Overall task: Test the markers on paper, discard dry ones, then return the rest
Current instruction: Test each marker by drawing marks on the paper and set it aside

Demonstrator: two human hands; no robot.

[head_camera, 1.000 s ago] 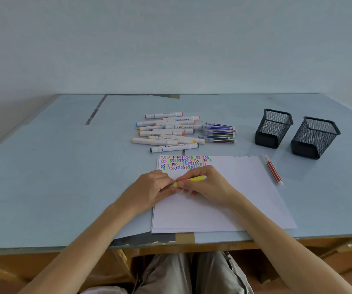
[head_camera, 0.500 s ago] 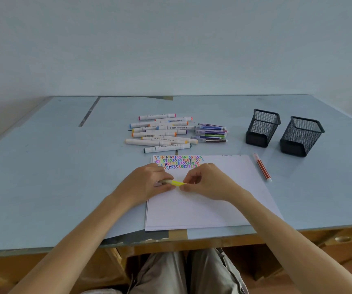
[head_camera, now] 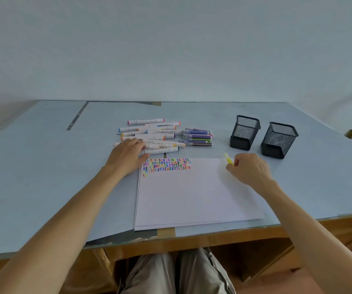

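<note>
hands had parted — right hand (head_camera: 249,169) carried the pinched yellow marker (head_camera: 228,159) off the paper (head_camera: 192,196) toward the mesh cups (head_camera: 245,132), while left hand (head_camera: 128,155) lay flat-fingered on the marker pile (head_camera: 156,134) — likely picking the next to test.

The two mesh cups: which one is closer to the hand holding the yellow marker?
The left mesh cup. It stands just beyond the right hand with the yellow marker; the right mesh cup stands further out to the side.

Yellow marker (head_camera: 228,159), black mesh cups (head_camera: 244,132), multicoloured squiggles (head_camera: 166,165).
</note>
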